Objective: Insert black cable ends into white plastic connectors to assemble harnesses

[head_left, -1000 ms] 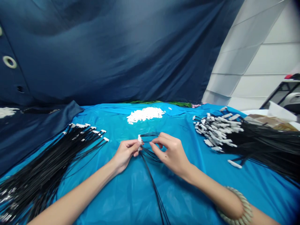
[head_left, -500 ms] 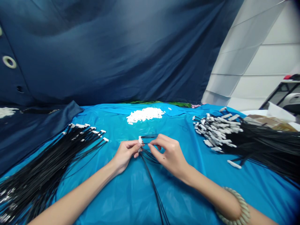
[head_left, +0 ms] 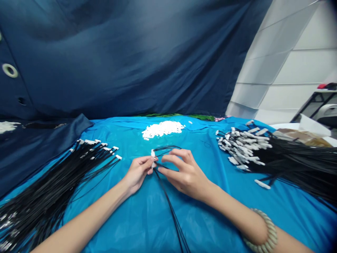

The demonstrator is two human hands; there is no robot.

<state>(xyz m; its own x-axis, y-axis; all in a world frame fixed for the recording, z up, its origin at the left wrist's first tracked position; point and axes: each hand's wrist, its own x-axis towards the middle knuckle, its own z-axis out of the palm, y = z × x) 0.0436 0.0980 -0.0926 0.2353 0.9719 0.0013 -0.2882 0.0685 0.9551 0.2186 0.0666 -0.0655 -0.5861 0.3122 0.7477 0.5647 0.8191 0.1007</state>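
Between the thumb and fingers of my left hand (head_left: 140, 171) is a white connector (head_left: 153, 154), held upright above the blue cloth. Several thin black wires (head_left: 172, 211) leave it; some arc right toward my right hand, others hang down to the front edge of the view. My right hand (head_left: 184, 172) is just right of the connector, its thumb and index finger apart among the wires. Part of the wires passes behind its fingers, hidden from me.
A heap of small white connectors (head_left: 163, 129) lies at the back of the blue cloth (head_left: 126, 218). Bundled black wires with white ends (head_left: 52, 182) spread on the left. Another bundle with white connectors (head_left: 243, 146) lies right, with one connector (head_left: 262, 184) nearer me.
My right thumb and index finger have gone from a pinch on a wire to spread apart. The left hand and connector have shifted slightly left. Upper wires now arc higher.
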